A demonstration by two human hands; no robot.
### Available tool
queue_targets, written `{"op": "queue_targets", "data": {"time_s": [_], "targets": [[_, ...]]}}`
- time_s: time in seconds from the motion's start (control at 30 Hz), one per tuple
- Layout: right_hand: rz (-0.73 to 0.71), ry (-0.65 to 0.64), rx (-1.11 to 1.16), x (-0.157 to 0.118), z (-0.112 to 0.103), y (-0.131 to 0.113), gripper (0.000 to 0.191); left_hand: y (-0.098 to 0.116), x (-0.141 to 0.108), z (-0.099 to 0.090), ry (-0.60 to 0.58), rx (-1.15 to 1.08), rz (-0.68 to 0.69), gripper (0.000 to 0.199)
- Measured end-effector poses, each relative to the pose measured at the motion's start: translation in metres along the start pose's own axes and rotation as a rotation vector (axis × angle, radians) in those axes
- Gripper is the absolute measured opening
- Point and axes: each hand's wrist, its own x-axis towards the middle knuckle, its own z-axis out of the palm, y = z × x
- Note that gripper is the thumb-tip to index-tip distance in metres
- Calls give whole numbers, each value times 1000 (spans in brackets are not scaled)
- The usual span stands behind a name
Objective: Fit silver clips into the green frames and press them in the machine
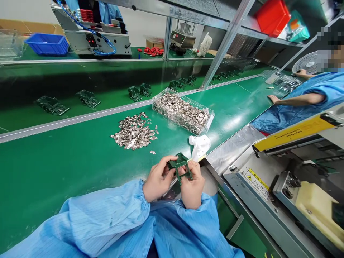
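Observation:
A dark green plastic frame (179,162) is held up between both hands near the table's front edge. My left hand (159,179) pinches its left side, fingers closed on it. On the right side of the frame, my right hand (192,184) has its fingers closed round the edge. Beyond the hands lies a loose pile of small metal pieces (134,132) on the green table (88,154). A clear plastic box (211,123) full of similar pieces stands behind and to the right. A crumpled white cloth or glove (200,145) lies just past my right hand.
Several green parts (88,98) lie on the strip behind the metal rail (107,111). A machine with a yellow bar (292,132) stands at the right. A person in blue (301,98) sits further right. Behind are a blue bin (47,44) and a metal post (227,43).

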Motion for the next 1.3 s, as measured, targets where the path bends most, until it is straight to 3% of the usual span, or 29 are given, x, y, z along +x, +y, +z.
{"op": "queue_targets", "data": {"time_s": [0.37, 0.57, 0.67, 0.8, 0.9, 0.97, 1.03, 1.1, 1.17, 1.23, 1.3], "targets": [[27, 1, 149, -5, -8, 8, 19, -8, -2, 3, -88, 34, 17, 32], [315, -89, 614, -3, -19, 14, 37, 3, 1, 4, -196, 32, 68, 29], [389, -189, 686, 0, -27, 20, 44, 11, 8, 2, -316, 140, 82, 31], [375, -336, 650, 2, -55, 26, 42, 27, 19, 2, -528, 233, 82, 35], [159, -383, 424, 0, -97, 21, 54, 42, 28, 11, -618, 250, 47, 39], [-33, -361, 239, -6, -130, 13, 67, 53, 34, 24, -707, 251, 40, 41], [-184, -306, 111, -16, -163, 4, 71, 65, 43, 45, -869, 207, 47, 43], [-252, -199, 53, -30, -197, 0, 66, 78, 56, 75, -1085, 94, 56, 51], [-227, -18, 55, -47, -231, 0, 61, 94, 70, 114, -1211, -10, 121, 64], [-176, 285, 95, -63, -267, 3, 58, 111, 82, 161, -1148, -24, 291, 71], [-157, 614, 103, -74, -302, 8, 55, 130, 91, 213, -994, 37, 468, 72]]}}
